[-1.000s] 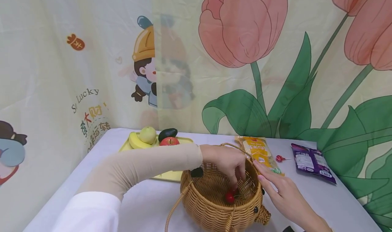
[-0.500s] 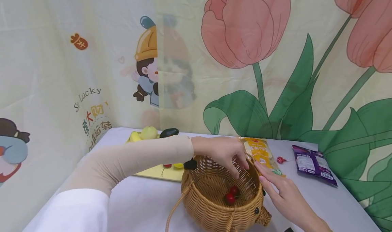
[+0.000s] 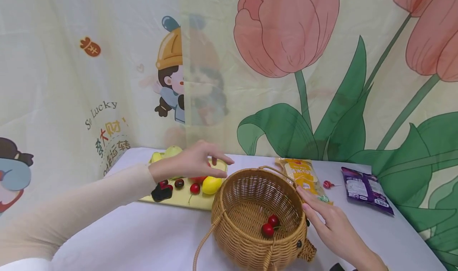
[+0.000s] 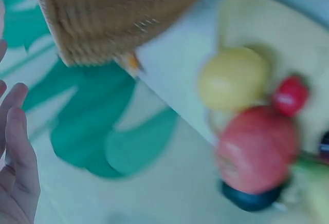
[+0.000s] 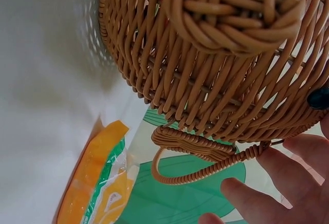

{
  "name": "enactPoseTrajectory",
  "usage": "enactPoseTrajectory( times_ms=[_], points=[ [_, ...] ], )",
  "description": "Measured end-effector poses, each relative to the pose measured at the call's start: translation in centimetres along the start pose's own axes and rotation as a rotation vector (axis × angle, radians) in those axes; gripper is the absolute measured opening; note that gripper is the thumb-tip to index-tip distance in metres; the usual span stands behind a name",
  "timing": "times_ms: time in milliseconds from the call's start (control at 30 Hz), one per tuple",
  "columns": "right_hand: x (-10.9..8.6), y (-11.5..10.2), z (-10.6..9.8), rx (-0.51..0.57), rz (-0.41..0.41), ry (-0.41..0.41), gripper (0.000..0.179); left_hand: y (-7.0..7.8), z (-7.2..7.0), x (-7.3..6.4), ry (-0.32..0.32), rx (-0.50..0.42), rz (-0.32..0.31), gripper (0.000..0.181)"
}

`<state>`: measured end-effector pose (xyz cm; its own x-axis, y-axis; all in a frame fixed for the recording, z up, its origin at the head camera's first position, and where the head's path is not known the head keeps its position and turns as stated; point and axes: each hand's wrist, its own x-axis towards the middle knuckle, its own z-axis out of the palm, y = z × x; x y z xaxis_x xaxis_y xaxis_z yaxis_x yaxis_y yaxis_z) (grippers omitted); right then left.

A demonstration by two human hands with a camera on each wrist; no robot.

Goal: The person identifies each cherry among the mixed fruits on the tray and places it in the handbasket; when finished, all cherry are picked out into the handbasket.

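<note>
A brown wicker basket point(image 3: 250, 239) stands near the table's front, with two red cherries point(image 3: 267, 230) on its floor. My right hand point(image 3: 330, 219) rests its extended fingers on the basket's right rim, beside a thin looped handle point(image 5: 205, 175). Over the yellow tray point(image 3: 182, 199), left of the basket, hovers my left hand point(image 3: 195, 159), its fingers apart and holding nothing. On the tray lie a lemon point(image 3: 212, 185), a red cherry point(image 3: 195, 188), a dark cherry point(image 3: 179, 183) and a large red fruit point(image 4: 257, 149). My left hand partly covers the fruit behind it.
Behind the basket lies an orange-yellow snack bag point(image 3: 302, 175). To its right are a red lollipop point(image 3: 327, 184) and a purple packet point(image 3: 366, 191). A long basket handle point(image 3: 204, 239) hangs down on the left. A printed curtain point(image 3: 214, 64) closes off the back.
My left hand has come out of the basket and moved left over the tray, leaving both cherries inside. My right hand has stayed at the rim.
</note>
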<state>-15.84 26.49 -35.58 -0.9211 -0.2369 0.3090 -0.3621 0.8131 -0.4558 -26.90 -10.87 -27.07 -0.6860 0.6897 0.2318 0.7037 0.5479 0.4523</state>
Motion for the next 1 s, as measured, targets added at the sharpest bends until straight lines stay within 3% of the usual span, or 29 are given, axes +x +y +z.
enactPoseTrajectory(
  times_ms=[133, 300, 500, 667, 1000],
  points=[
    [0.0, 0.0, 0.1, 0.001, -0.007, 0.000, 0.048, -3.0, -0.2, -4.4, 0.103, 0.007, -0.159, 0.037],
    [0.1, 0.1, 0.0, 0.004, 0.015, -0.017, 0.049, -6.4, 0.5, -9.3, 0.171, 0.045, -0.348, 0.036],
    [0.2, 0.1, 0.0, -0.011, 0.000, -0.015, 0.049, -8.8, 1.2, -13.3, 0.185, 0.131, -0.448, 0.035],
    [0.1, 0.1, -0.2, -0.007, -0.006, -0.011, 0.049, -10.3, 2.3, -13.9, 0.156, 0.189, -0.460, 0.033],
    [-0.1, 0.0, 0.0, 0.005, -0.017, -0.003, 0.048, -11.5, 4.0, -13.1, 0.147, 0.347, -0.425, 0.028]
  ],
)
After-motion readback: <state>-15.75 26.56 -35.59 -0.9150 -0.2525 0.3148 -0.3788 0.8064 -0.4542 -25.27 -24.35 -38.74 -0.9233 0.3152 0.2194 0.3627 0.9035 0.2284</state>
